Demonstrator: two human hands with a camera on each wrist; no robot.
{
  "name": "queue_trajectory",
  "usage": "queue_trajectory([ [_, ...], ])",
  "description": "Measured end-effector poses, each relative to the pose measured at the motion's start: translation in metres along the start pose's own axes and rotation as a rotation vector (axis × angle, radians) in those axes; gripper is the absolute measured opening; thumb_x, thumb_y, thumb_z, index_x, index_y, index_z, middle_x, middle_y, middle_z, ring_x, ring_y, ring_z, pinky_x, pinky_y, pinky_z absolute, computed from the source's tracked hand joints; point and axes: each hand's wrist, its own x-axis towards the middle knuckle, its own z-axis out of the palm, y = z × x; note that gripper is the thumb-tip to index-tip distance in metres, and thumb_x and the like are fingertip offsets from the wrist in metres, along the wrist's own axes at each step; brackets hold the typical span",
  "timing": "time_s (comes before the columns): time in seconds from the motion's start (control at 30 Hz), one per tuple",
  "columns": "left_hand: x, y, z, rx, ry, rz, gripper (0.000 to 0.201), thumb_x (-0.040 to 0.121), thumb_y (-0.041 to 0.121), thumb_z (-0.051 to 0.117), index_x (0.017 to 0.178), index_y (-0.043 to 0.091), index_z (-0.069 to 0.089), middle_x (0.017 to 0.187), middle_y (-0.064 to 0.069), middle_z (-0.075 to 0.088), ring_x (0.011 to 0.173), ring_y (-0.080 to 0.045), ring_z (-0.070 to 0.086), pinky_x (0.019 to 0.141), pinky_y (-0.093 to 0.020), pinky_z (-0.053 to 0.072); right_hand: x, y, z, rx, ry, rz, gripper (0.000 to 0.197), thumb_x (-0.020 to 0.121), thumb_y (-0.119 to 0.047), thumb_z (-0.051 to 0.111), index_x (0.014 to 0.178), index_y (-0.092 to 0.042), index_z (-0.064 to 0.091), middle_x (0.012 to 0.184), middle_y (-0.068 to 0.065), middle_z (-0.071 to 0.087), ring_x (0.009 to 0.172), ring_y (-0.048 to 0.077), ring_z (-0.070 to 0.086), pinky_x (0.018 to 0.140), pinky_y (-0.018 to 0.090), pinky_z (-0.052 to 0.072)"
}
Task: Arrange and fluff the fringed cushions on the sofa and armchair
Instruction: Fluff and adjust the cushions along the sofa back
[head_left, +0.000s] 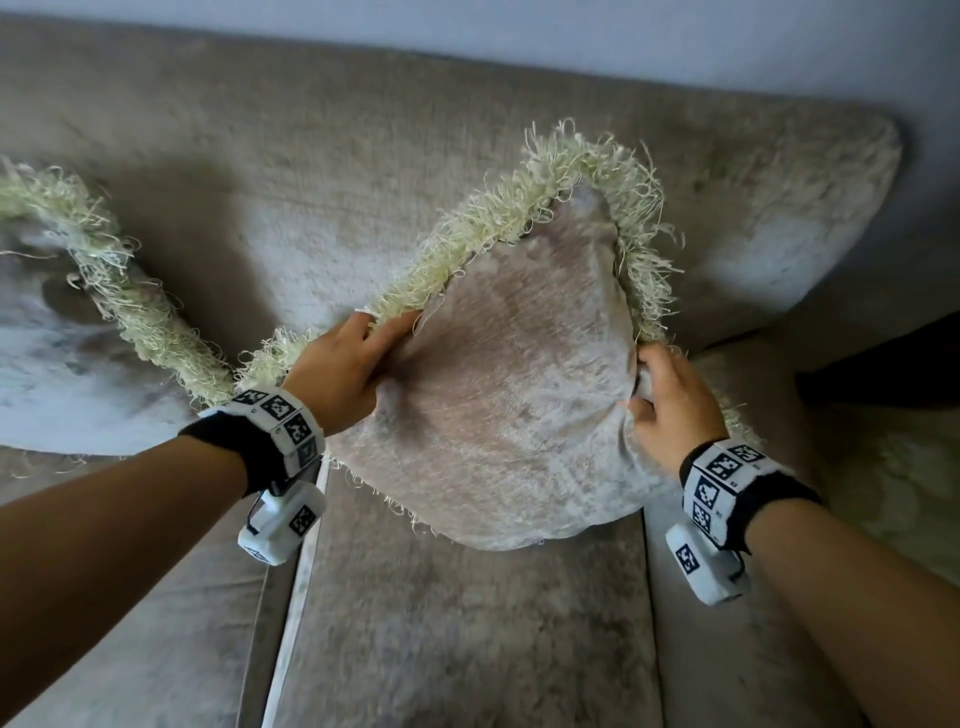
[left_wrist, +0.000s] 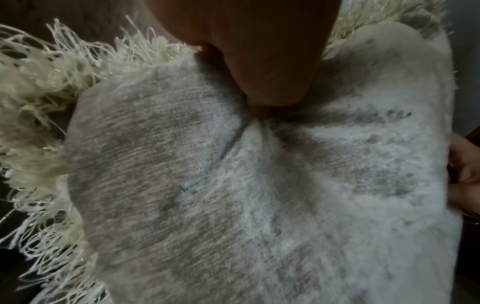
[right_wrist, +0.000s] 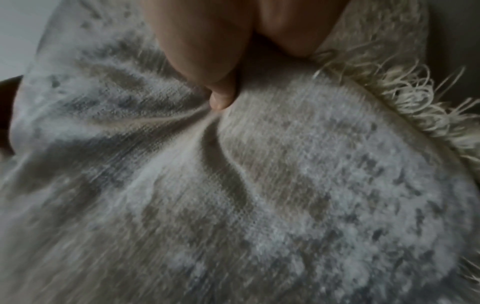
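A pale grey-beige cushion (head_left: 509, 395) with a cream fringe (head_left: 545, 192) stands tilted against the sofa back, one corner pointing up. My left hand (head_left: 353, 364) grips its left edge, the thumb on the front face and the fingers curled into the fringe. My right hand (head_left: 670, 400) grips the right edge and bunches the fabric. In the left wrist view the thumb (left_wrist: 270, 67) presses a crease into the cushion (left_wrist: 233, 195). In the right wrist view a fingertip (right_wrist: 221, 96) digs into the puckered cushion fabric (right_wrist: 259, 195). A second fringed cushion (head_left: 67, 332) lies at the left.
The taupe sofa back (head_left: 311, 171) rises behind the cushions, and the seat cushions (head_left: 457, 634) spread below with a seam between them. A back pillow (head_left: 800, 208) sits at the right. A patterned surface (head_left: 893, 493) and a dark gap show past the sofa's right end.
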Motion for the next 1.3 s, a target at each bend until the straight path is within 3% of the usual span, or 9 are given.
queue_trajectory([
  [0.13,0.002,0.014,-0.028,0.031,0.128,0.039,0.076,0.069,-0.001,0.069,0.136,0.017,0.040,0.090,-0.020,0.056,0.073,-0.034,0.056,0.057,-0.041,0.049,0.002,-0.002,-0.034,-0.042,0.096,-0.090,0.043,0.076,0.010,0.063,0.116,0.000,0.053,0.111,0.022,0.054,0.100,0.041,0.053,0.077,0.036,0.040],
  [0.27,0.002,0.017,-0.031,0.081,0.186,0.009,0.073,0.065,-0.002,0.071,0.130,0.014,0.043,0.085,-0.022,0.055,0.070,-0.039,0.057,0.053,-0.037,0.044,0.010,0.000,-0.048,-0.076,0.098,-0.129,0.043,0.074,0.010,0.065,0.115,0.003,0.053,0.106,0.027,0.054,0.100,0.044,0.052,0.081,0.045,0.045],
  [0.37,0.000,0.017,-0.012,0.088,0.180,-0.033,0.051,0.078,0.017,0.058,0.126,0.016,0.042,0.085,-0.021,0.054,0.075,-0.040,0.056,0.052,-0.040,0.047,0.015,0.008,-0.035,-0.138,0.026,-0.134,0.045,0.078,0.005,0.068,0.119,0.000,0.051,0.114,0.028,0.052,0.106,0.046,0.049,0.085,0.048,0.046],
  [0.5,-0.001,0.009,0.010,0.088,0.057,-0.144,0.072,0.075,0.021,0.074,0.136,0.024,0.037,0.101,-0.021,0.050,0.091,-0.041,0.052,0.064,-0.048,0.051,0.017,0.014,-0.017,-0.207,-0.025,-0.076,0.054,0.081,-0.011,0.074,0.129,-0.005,0.049,0.125,0.031,0.045,0.113,0.049,0.044,0.091,0.054,0.043],
  [0.63,0.003,0.008,0.013,0.145,0.017,-0.197,0.076,0.079,0.031,0.073,0.141,0.030,0.029,0.115,-0.022,0.045,0.099,-0.041,0.050,0.070,-0.051,0.052,0.017,0.017,-0.009,-0.280,-0.002,-0.028,0.061,0.084,-0.025,0.072,0.134,-0.019,0.038,0.132,0.028,0.040,0.117,0.048,0.042,0.095,0.058,0.041],
  [0.77,0.002,0.013,0.009,0.180,-0.004,-0.232,0.078,0.080,0.036,0.072,0.144,0.032,0.028,0.117,-0.021,0.043,0.101,-0.040,0.050,0.081,-0.054,0.051,0.012,0.015,-0.009,-0.323,-0.006,0.020,0.064,0.087,-0.034,0.066,0.140,-0.027,0.031,0.143,0.027,0.034,0.127,0.049,0.035,0.102,0.061,0.033],
  [1.03,-0.029,0.041,-0.032,0.188,-0.038,-0.228,0.079,0.075,0.029,0.074,0.143,0.028,0.035,0.145,-0.021,0.029,0.133,-0.042,0.034,0.107,-0.054,0.035,-0.020,-0.003,-0.038,-0.268,-0.026,0.015,0.078,0.075,-0.025,0.078,0.139,-0.029,0.034,0.148,0.019,0.024,0.129,0.044,0.026,0.103,0.061,0.036],
  [1.13,-0.039,0.051,-0.049,0.172,-0.061,-0.247,0.073,0.075,0.028,0.072,0.139,0.028,0.036,0.149,-0.019,0.023,0.135,-0.040,0.030,0.107,-0.055,0.037,-0.030,-0.017,-0.051,-0.263,-0.060,0.037,0.083,0.075,-0.028,0.078,0.143,-0.033,0.029,0.151,0.015,0.020,0.131,0.042,0.025,0.104,0.058,0.037],
  [1.3,-0.049,0.063,-0.069,0.180,-0.141,-0.309,0.078,0.082,0.035,0.067,0.146,0.036,0.023,0.151,-0.014,0.019,0.136,-0.035,0.029,0.107,-0.051,0.038,-0.048,-0.036,-0.066,-0.257,-0.127,0.103,0.087,0.081,-0.031,0.074,0.145,-0.040,0.016,0.155,0.010,0.014,0.139,0.038,0.019,0.109,0.054,0.034],
])
